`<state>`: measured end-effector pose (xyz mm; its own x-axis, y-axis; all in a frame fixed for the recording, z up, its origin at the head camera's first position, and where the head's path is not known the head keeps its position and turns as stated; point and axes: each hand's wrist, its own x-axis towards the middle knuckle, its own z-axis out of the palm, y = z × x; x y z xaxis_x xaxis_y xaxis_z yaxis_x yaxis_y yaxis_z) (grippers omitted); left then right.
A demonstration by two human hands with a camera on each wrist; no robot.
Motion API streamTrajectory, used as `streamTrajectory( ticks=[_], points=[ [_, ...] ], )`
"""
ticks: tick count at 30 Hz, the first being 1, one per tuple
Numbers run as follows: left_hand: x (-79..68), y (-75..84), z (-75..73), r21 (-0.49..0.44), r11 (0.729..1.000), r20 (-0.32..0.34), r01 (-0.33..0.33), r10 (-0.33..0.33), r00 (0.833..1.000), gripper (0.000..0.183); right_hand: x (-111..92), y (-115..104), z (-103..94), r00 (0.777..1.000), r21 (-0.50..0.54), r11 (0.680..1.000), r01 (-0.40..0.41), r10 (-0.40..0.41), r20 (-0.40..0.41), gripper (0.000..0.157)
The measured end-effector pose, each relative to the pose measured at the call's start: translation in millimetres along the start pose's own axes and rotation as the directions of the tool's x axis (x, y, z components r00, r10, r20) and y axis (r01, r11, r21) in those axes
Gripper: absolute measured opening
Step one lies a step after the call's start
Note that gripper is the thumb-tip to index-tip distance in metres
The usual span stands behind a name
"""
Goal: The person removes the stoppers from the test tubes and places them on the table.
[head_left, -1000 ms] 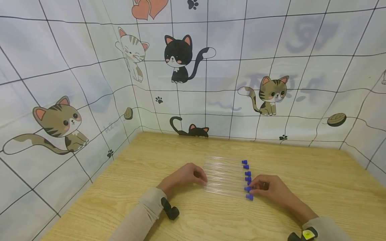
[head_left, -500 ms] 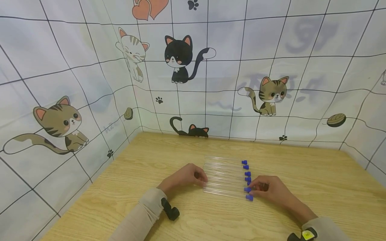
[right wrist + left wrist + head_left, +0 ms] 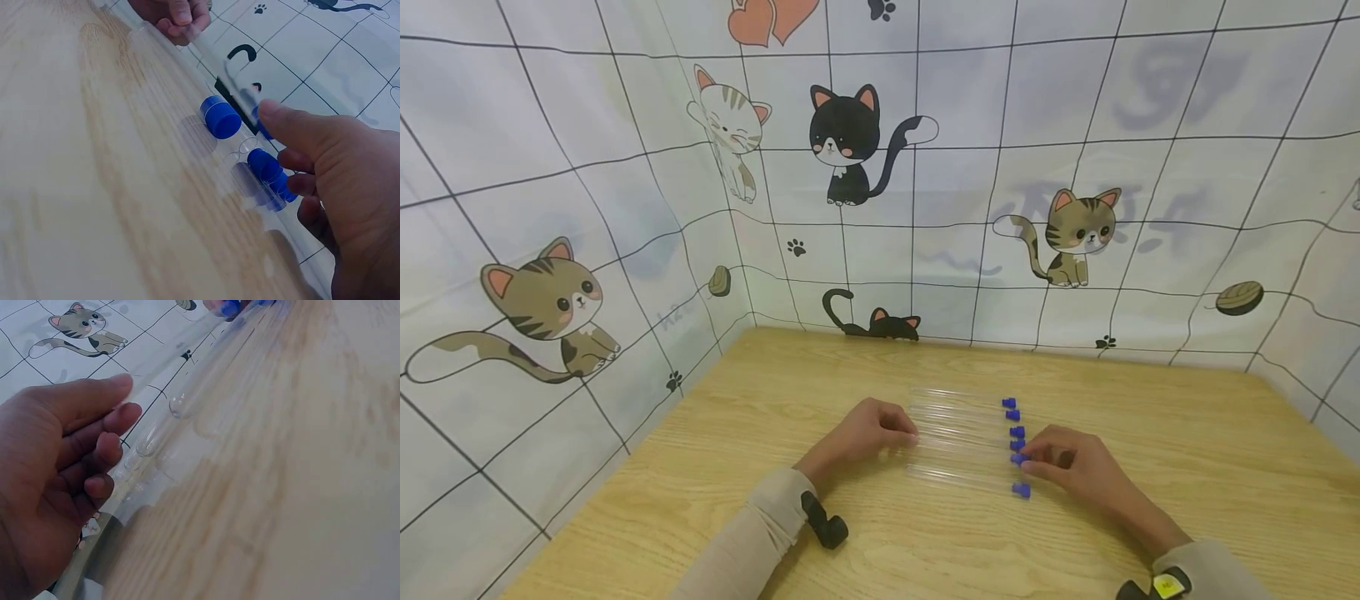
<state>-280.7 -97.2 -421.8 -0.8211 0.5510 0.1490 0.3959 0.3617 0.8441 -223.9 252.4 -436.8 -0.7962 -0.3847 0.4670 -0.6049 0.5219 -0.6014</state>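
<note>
A clear test tube with a blue cap (image 3: 1018, 458) is held between both hands, raised off the table. At its rounded end, my left hand (image 3: 868, 429) pinches it with thumb and index finger; the other fingers are loosely curled. My right hand (image 3: 340, 169) pinches the capped end, and the thumb partly covers the blue cap. A separate capped tube (image 3: 955, 477) lies nearest me, its blue cap (image 3: 222, 117) plain in the right wrist view. Beyond the held tube, several more clear tubes (image 3: 955, 410) lie side by side, caps to the right.
The pale wood table (image 3: 820, 371) bears the row of tubes. White cloth (image 3: 925, 183) with a grid and cartoon cats hangs along the back and sides. Each wrist carries a black band with a camera (image 3: 827, 529).
Both hands have shifted slightly upward and away from me, carrying the pinched tube along. A wider gap now shows between it and the nearest tube, which has stayed in place.
</note>
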Motion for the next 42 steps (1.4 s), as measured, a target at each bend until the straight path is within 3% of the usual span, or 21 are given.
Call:
streamTrajectory(
  ticks=[9, 16, 23, 32, 42],
  points=[
    [0.5, -0.2, 2.6, -0.14, 0.99, -0.039, -0.028, 0.023, 0.999, 0.013, -0.4, -8.6, -3.1, 0.98, 0.044, 0.985, -0.166, 0.17, -0.1, 0.014],
    [2.7, -4.7, 5.9, -0.249, 0.966, -0.06, -0.075, 0.062, 0.996, 0.014, 1.4, -14.3, -3.7, 0.978, 0.062, 0.981, -0.184, 0.189, -0.092, 0.018],
    [5.6, -7.0, 7.6, -0.306, 0.95, -0.061, -0.068, 0.052, 0.997, 0.021, 3.3, -21.4, -1.6, 0.968, 0.074, 0.968, -0.241, 0.245, -0.056, 0.027],
    [4.6, -2.6, 10.6, -0.267, 0.959, -0.065, -0.091, 0.076, 0.995, 0.025, 6.2, -22.5, -1.4, 0.97, 0.07, 0.973, -0.222, 0.227, -0.089, 0.021],
    [3.5, 5.4, 14.7, -0.219, 0.968, -0.126, -0.122, 0.095, 0.987, 0.022, 8.4, -24.4, -2.3, 0.969, 0.107, 0.972, -0.207, 0.219, -0.116, 0.017]
  ],
)
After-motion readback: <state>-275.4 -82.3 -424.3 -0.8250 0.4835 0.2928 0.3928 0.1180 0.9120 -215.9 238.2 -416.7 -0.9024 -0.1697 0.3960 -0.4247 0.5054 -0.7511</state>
